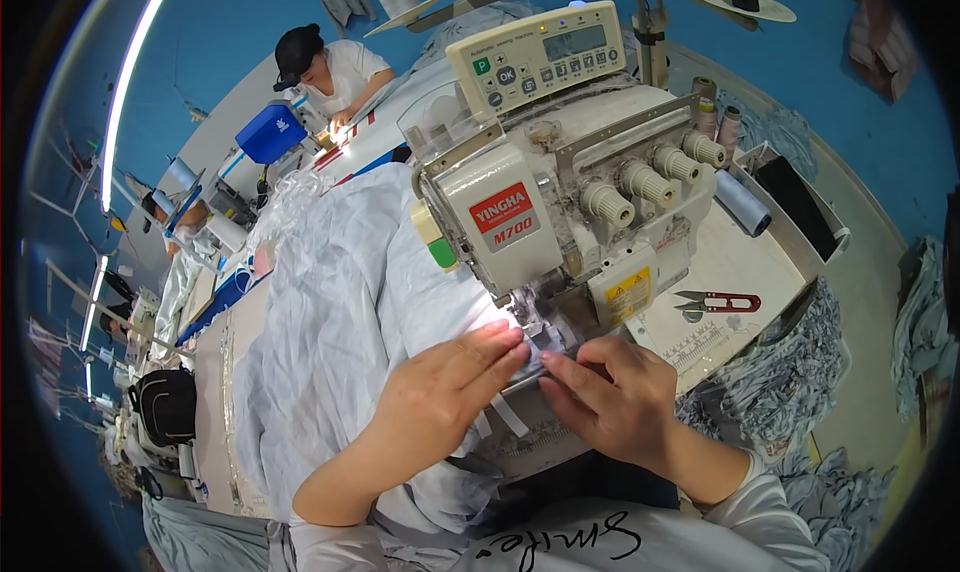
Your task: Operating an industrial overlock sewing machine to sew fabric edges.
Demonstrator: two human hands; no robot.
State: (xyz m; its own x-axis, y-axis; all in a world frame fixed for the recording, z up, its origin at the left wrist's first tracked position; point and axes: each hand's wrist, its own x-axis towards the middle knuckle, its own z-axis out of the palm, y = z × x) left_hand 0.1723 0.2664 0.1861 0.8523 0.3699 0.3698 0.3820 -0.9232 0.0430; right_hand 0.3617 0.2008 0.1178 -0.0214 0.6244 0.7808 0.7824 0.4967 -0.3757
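White fabric (330, 272) is spread over the left of the overlock sewing machine (510, 212), and its edge runs under the lit presser foot area (535, 322). My left hand (435, 387) lies on the fabric just in front of the needle, fingers stretched out together and pressing it flat. To the right, my right hand (620, 392) is bent, with thumb and index fingertips close together at the cloth's edge. What lies between those tips is too small to make out. A narrow white strip (508, 415) hangs below my left fingers.
Red-handled thread snips (718, 302) and a pale blue thread cone (742, 204) lie right of the machine. A control panel (540, 57) tops it. Grey fabric (770, 382) is heaped at the right. A person in a dark cap (325, 77) works at the back left.
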